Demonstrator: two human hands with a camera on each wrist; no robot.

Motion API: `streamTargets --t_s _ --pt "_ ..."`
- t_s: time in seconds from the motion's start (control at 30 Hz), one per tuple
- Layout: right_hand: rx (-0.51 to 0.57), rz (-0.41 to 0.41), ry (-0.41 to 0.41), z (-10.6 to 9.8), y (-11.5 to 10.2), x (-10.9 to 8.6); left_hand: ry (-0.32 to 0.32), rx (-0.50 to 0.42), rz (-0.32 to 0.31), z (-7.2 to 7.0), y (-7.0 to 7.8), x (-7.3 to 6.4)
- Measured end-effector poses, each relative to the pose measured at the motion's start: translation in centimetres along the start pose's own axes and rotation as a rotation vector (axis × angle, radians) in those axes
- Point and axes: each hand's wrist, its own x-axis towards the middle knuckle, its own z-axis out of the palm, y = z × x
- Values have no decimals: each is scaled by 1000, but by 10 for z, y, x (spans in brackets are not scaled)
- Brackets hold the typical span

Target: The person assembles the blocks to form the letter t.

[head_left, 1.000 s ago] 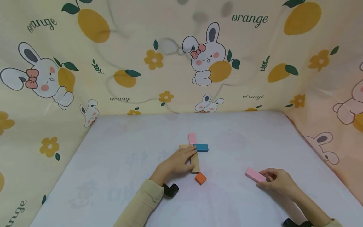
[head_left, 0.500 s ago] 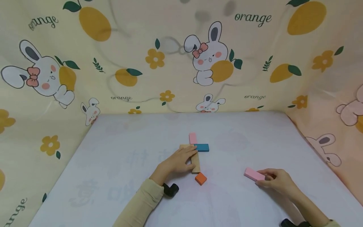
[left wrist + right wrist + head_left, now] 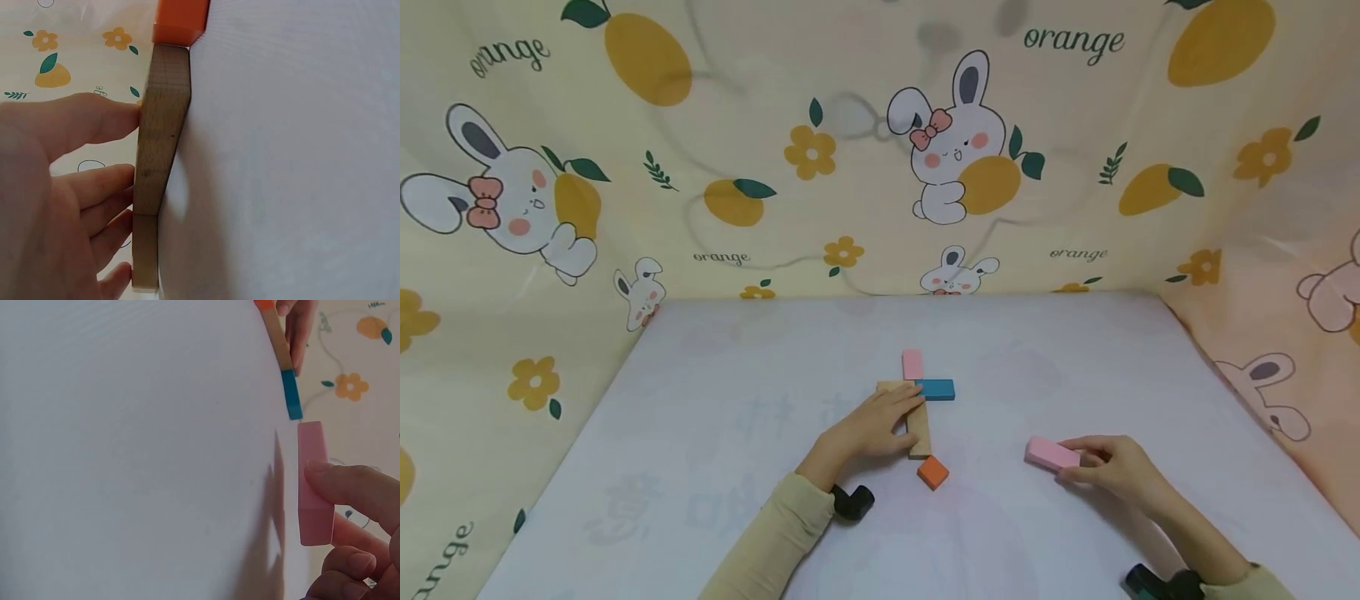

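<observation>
My left hand (image 3: pixel 874 427) rests on plain wooden blocks (image 3: pixel 918 439), its thumb and fingertips touching them in the left wrist view. A blue block (image 3: pixel 938 390) lies at the fingertips, pointing right, and a small pink block (image 3: pixel 912 363) lies just beyond. An orange block (image 3: pixel 933 472), turned at an angle, sits by the near end of the wood. On the right, my right hand (image 3: pixel 1116 471) pinches a pink rectangular block (image 3: pixel 1051 454) between thumb and fingers. Its shadow falls apart from it on the table in the right wrist view.
The white table (image 3: pixel 737 350) ends against a back cloth (image 3: pixel 850 150) printed with rabbits and oranges. The same kind of cloth hangs along the left and right sides. A black wrist camera (image 3: pixel 854 503) is on the left wrist.
My right hand has carried the pink block a little to the left, toward the laid-out blocks. The left hand has stayed in place on the wood.
</observation>
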Motion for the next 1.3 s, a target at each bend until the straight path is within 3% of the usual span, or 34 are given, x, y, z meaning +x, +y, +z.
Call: streamTargets --t_s 0.43,0.8,1.3 --pt "18 -33 4 4 -18 9 11 -18 3 0 -2 -2" --pt "59 -143 -2 10 -27 17 16 -20 -6 0 -3 -1" --pt "82 -178 -37 16 -38 19 2 -10 -3 -2 1 -1"
